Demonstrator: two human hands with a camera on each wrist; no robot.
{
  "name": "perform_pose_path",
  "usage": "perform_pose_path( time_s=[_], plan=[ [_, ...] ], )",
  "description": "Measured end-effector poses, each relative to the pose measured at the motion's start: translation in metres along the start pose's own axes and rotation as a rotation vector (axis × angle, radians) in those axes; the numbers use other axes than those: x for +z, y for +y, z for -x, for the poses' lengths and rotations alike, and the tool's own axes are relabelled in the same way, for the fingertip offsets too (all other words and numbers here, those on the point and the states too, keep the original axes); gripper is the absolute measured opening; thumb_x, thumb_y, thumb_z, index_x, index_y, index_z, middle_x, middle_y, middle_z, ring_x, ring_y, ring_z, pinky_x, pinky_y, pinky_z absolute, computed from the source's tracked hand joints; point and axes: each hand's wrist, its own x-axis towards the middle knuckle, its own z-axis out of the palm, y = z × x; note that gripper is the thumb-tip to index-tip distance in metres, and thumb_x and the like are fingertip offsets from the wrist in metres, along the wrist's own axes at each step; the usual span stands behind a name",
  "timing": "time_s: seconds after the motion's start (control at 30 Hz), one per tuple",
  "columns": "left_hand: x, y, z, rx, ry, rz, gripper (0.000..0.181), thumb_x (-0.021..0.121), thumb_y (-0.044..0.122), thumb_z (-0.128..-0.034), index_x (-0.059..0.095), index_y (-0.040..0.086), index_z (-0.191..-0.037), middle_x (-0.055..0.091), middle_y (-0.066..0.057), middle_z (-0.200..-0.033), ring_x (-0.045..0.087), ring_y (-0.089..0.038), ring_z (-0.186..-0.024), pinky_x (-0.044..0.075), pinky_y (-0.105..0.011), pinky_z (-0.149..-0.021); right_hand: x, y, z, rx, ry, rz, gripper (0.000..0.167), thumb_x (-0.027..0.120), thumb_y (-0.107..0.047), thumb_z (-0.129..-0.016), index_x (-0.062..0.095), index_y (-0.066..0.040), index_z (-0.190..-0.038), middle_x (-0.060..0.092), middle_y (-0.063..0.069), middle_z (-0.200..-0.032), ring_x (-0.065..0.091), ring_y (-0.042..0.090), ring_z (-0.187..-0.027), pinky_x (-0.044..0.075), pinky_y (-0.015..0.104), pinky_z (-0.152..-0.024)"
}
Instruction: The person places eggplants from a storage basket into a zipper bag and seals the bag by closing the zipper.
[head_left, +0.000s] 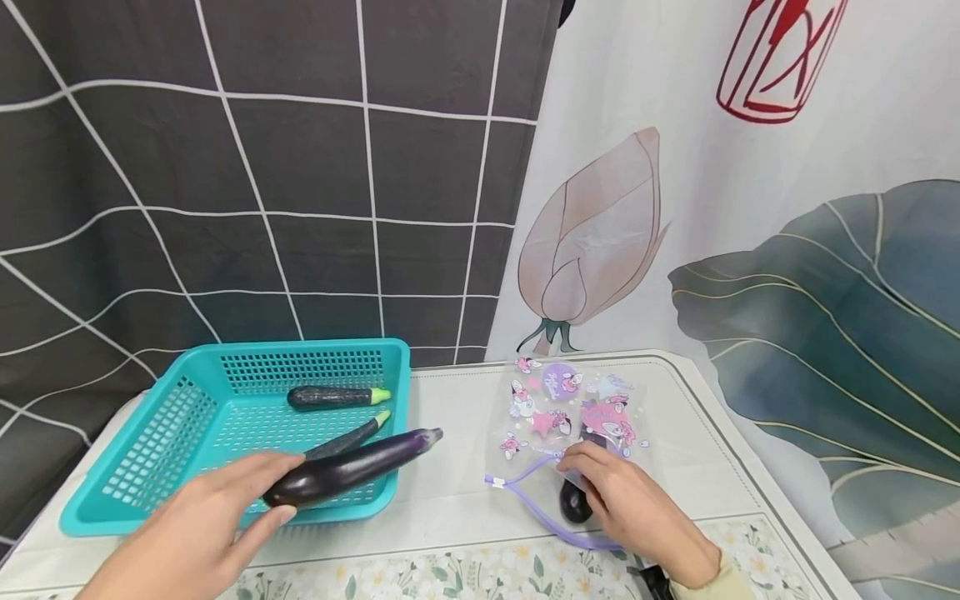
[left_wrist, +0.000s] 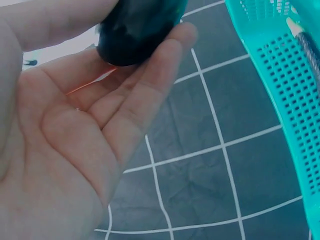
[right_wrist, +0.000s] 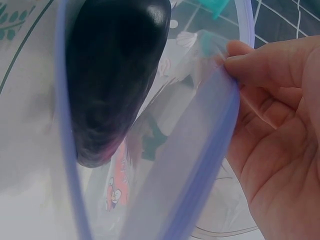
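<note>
Left hand (head_left: 202, 508): thumb and fingers grip one eggplant (head_left: 352, 468) by its blunt end, over teal basket (head_left: 161, 433); stem end shows in head view only. Right hand (head_left: 630, 500): pinches clear bag (head_left: 543, 421) by lilac edge; second eggplant (right_wrist: 115, 70) lies within, plainer in right wrist view.

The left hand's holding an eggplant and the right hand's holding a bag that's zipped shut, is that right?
Not quite: the bag is open, as the right wrist view shows. The left hand does hold an eggplant, and the right hand holds the bag.
</note>
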Motion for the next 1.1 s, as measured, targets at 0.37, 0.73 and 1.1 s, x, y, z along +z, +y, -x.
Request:
perform_pose_path(
  time_s=[0.37,0.73,1.1],
  plan=[
    [0.012,0.018,-0.002,-0.057,-0.155,0.086,0.051,0.069,0.048,-0.0922,0.065,0.016,-0.131,0.064,-0.003,-0.129,0.065,-0.029,-0.112,0.057,-0.047,-0.082,0.000,-0.001,0.000,0.002,-0.005,-0.002,0.030,0.065,0.010,-0.085,0.067,-0.010,-0.108,0.063,-0.003,-0.113,0.065,0.012,-0.099,0.056,0.030,-0.079],
    [0.024,0.037,-0.003,0.067,-0.073,0.057,0.044,0.067,0.046,-0.0949,0.066,0.021,-0.131,0.065,0.006,-0.126,0.069,-0.017,-0.099,0.058,-0.037,-0.072,-0.002,-0.002,0.000,0.008,-0.012,0.008,0.030,0.066,0.010,-0.085,0.067,-0.011,-0.108,0.063,-0.002,-0.114,0.065,0.013,-0.100,0.056,0.031,-0.080],
    [0.030,0.050,-0.007,0.132,-0.077,0.112,0.042,0.062,0.049,-0.0969,0.065,0.025,-0.131,0.065,0.008,-0.124,0.067,-0.014,-0.104,0.058,-0.035,-0.072,-0.002,-0.002,0.000,-0.004,-0.016,0.005,0.030,0.065,0.010,-0.085,0.067,-0.009,-0.108,0.063,-0.002,-0.114,0.065,0.013,-0.100,0.056,0.031,-0.080]
  ],
)
